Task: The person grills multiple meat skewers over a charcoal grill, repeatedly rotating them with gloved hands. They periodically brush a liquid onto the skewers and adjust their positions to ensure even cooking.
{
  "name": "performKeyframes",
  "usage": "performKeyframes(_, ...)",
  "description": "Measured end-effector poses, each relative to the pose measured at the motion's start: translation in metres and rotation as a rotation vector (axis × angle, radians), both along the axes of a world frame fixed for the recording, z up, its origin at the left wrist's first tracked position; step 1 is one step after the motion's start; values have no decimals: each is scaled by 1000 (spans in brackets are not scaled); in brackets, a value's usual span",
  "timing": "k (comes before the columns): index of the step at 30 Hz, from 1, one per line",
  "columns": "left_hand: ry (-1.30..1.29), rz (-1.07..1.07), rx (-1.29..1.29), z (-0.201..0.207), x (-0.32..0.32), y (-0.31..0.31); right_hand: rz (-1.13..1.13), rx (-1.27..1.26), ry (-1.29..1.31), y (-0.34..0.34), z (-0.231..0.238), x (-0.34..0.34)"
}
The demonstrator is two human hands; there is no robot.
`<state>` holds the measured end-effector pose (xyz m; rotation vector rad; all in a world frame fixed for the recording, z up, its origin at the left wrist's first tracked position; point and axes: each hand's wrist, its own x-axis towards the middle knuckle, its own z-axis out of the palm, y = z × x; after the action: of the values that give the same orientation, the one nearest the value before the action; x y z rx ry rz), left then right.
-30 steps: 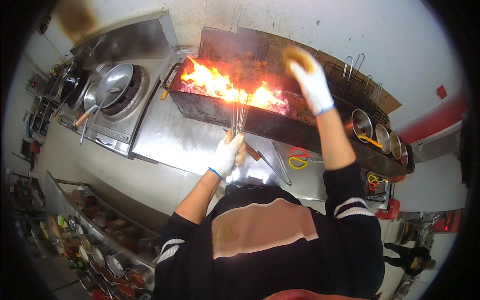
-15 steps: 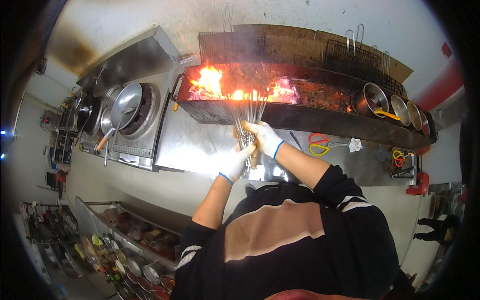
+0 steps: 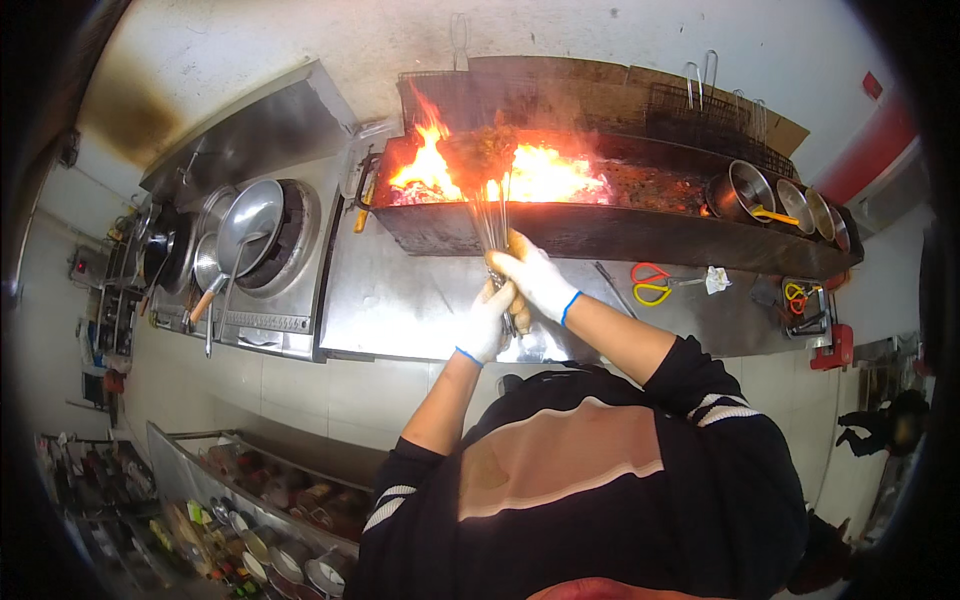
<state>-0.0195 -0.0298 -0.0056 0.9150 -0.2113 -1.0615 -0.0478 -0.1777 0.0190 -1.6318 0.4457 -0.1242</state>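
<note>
Both my hands wear white gloves with blue cuffs and close round a bundle of thin metal skewers (image 3: 490, 225). My left hand (image 3: 481, 326) grips the lower ends, nearest my body. Just above it and to the right, my right hand (image 3: 538, 279) wraps the same bundle. The skewers run forward over the front wall of a long charcoal grill (image 3: 620, 232). Browned food (image 3: 488, 148) on their far ends hangs over the coals, partly hidden by smoke and glare. Bright flames (image 3: 552, 175) rise on both sides of it.
Metal pans (image 3: 748, 190) sit on the grill's right end. Scissors with red and yellow handles (image 3: 652, 284) lie on the steel counter (image 3: 385, 315). A wok (image 3: 250, 222) rests on the stove at left. Grill racks (image 3: 715, 118) lean behind the fire.
The fanned skewers are now drawn into a narrower bundle. Flames have grown taller at the left and brighter at the right. Both hands still hold the bundle.
</note>
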Motion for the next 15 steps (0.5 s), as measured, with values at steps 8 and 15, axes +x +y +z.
performKeyframes(8, 277, 23, -22, -7, 22, 19, -3, 823, 14, 5, -23, 22)
performKeyframes(15, 87, 45, 166, -17, 31, 34, 89, 936, -106, 28, -24, 18)
